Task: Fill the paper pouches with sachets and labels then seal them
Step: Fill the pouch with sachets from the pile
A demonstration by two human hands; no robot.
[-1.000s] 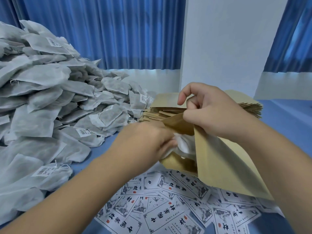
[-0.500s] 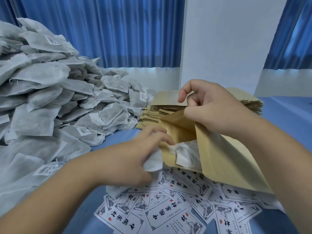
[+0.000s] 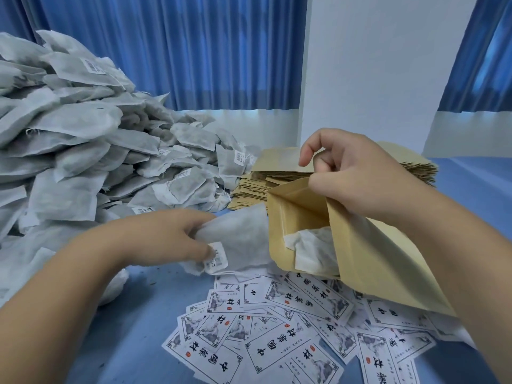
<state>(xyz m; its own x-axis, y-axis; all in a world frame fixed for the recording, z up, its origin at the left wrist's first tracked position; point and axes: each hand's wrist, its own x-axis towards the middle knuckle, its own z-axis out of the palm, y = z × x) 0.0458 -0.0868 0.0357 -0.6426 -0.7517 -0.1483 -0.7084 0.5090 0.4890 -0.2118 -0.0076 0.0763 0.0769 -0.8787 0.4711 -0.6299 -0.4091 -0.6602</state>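
**Head view: a sachet held at the mouth of an open pouch**

A blue table (image 3: 133, 342) lies under everything. Left of the open paper pouch (image 3: 374, 259) rises a big heap of white sachets (image 3: 69, 151). Behind the pouch sits a stack of flat pouches (image 3: 257, 184), and below it printed labels (image 3: 277, 347) lie scattered. The pouch is tilted, mouth leftward, with an inner sachet (image 3: 313, 250) showing. Just left of that mouth, the left hand (image 3: 166, 236) grips a second sachet (image 3: 241, 239). The right hand (image 3: 357, 184) pinches the pouch's upper edge. The hands are apart.

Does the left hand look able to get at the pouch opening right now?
Probably yes: the right hand holds the paper pouch open, facing the left hand and its sachet, with nothing between them.
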